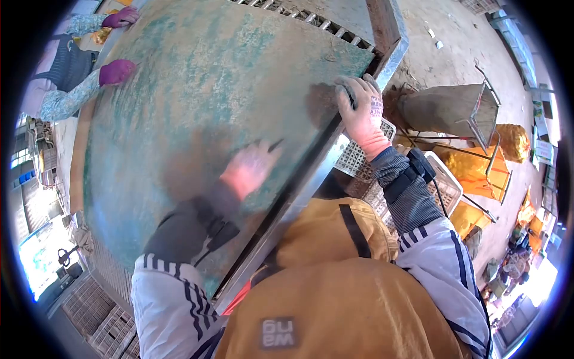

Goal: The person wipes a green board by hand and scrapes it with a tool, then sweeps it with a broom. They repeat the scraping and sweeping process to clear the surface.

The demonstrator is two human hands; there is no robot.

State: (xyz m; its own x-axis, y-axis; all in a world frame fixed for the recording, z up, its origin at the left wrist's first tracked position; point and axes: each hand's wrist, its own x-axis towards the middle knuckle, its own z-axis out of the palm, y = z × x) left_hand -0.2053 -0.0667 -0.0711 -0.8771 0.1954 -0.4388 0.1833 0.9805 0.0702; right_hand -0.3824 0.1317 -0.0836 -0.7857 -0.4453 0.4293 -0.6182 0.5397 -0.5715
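Observation:
A wide table [239, 72] with a worn green top and a metal edge spreads out in front of me. My left hand [251, 166], in a pinkish glove, is over the tabletop and smeared by motion. Its fingers look closed, with a small dark pointed thing [275, 145] sticking out from them; its kind is unclear. At the table's right edge, my right hand [362, 110], in a pink glove with grey fingers, has its fingers curled over the rim near the corner.
Across the table a person in purple gloves [117, 72] rests both hands at its far side. Metal rollers [326, 25] line the top end. Plastic crates [445, 179], a tilted cart-like bin [448, 110] and orange sacks [478, 170] stand on the floor at right.

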